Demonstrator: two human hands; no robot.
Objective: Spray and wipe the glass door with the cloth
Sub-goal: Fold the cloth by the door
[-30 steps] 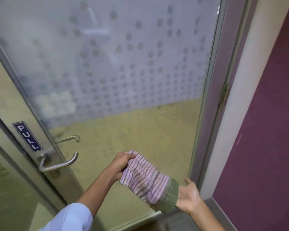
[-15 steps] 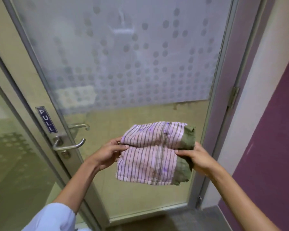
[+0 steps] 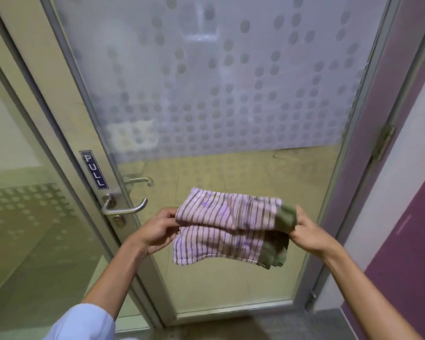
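my left hand and right hand pinch opposite ends of the pink striped cloth with green border, fingers clamped on it, folding it into a pad for wiping. it hangs near the frosted dotted glass door, not touching. no spray bottle visible.

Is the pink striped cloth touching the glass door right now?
No, the pink striped cloth is held folded between the left hand and right hand, in front of the glass door.
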